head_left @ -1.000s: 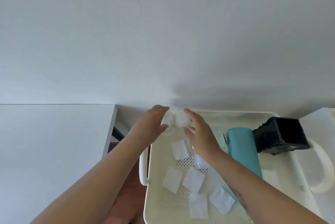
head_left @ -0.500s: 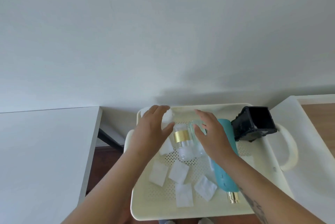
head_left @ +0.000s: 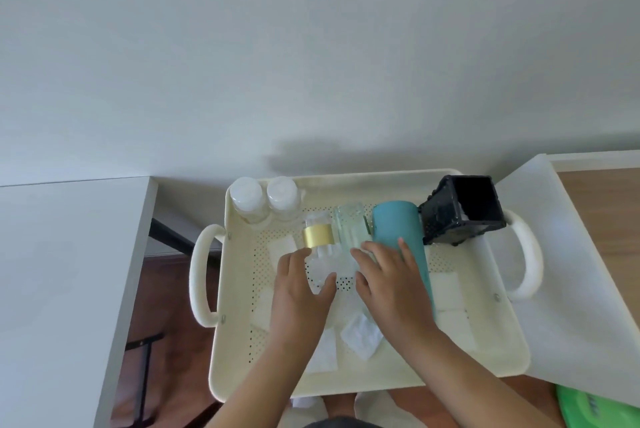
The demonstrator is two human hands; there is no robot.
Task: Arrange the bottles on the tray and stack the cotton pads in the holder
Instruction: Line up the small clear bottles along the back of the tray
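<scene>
A cream perforated tray [head_left: 381,382] with two loop handles holds everything. Two small clear bottles with white caps [head_left: 246,197] [head_left: 282,194] stand upright in its far left corner. A clear bottle with a gold band [head_left: 318,236] lies flat; my left hand [head_left: 300,292] wraps its lower end. Beside it lies a pale glass bottle [head_left: 349,225], and my right hand [head_left: 388,280] rests over its near end and against a teal bottle [head_left: 396,225] lying flat. A black holder [head_left: 460,209] lies tipped over at the far right. Several white cotton pads [head_left: 360,334] are scattered on the tray floor.
A white table [head_left: 52,271] stands to the left, with a gap down to a dark wooden floor [head_left: 156,289]. A white surface [head_left: 571,289] flanks the tray on the right. A green object [head_left: 595,407] shows at the bottom right corner. A wall rises right behind the tray.
Both hands left the two white-capped bottles standing in the far left corner and came nearer, down onto the lying bottles. The camera tilted down, showing more of the tray.
</scene>
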